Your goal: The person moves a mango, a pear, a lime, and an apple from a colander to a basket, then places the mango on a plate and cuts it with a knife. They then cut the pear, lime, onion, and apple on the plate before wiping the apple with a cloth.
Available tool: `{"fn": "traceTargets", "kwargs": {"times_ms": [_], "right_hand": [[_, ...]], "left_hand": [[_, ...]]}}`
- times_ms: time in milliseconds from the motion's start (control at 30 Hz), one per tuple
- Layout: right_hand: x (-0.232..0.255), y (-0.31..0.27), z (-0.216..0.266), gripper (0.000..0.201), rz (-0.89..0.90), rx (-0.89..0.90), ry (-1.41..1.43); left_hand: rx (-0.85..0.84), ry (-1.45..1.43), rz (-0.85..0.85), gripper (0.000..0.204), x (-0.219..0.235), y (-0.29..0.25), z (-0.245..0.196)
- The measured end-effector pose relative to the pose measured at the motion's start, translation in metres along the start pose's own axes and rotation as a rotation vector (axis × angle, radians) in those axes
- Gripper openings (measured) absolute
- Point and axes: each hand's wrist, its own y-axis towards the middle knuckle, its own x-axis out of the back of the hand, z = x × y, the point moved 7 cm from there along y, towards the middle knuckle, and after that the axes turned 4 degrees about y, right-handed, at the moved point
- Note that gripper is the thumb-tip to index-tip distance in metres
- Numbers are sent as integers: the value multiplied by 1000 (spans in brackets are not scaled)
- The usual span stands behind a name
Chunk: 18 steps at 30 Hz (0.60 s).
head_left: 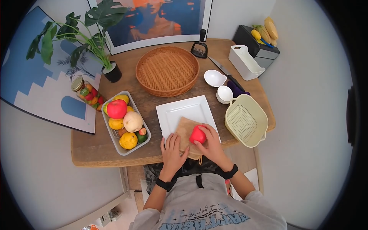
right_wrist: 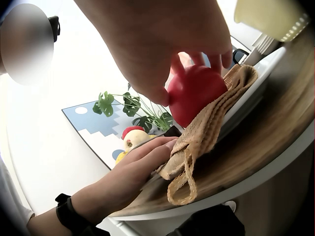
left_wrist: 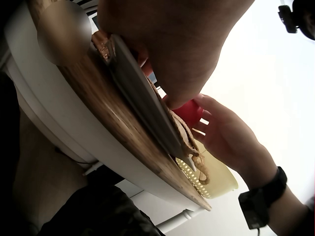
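Note:
My right hand (head_left: 210, 145) grips a smooth red apple (head_left: 197, 134), thumb on one side and fingers on the other. The apple sits against a folded tan cloth (head_left: 185, 127) that lies over the front part of a square white plate (head_left: 172, 111). A small hanging loop (right_wrist: 183, 191) sticks out from the cloth's near corner. My left hand (head_left: 173, 156) rests with extended fingers on the cloth's left edge and the plate's near rim. In the right wrist view, the apple (right_wrist: 197, 93) hangs under the right fingers, close over the cloth.
Left of the plate stands a grey tray (head_left: 111, 135) of several fruits. Behind is a round wicker basket (head_left: 167, 71). To the right are a pale-yellow colander (head_left: 245, 119), white bowls (head_left: 215, 78), a knife (head_left: 226, 73) and a white bin (head_left: 245, 63). A jar (head_left: 88, 92) stands far left.

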Motion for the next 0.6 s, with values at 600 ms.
{"fn": "traceTargets", "kwargs": {"times_ms": [600], "right_hand": [[1,-2,10,80,47,7,-278]], "left_hand": [[-4,9,-1,57,-2,-1,2]]}}
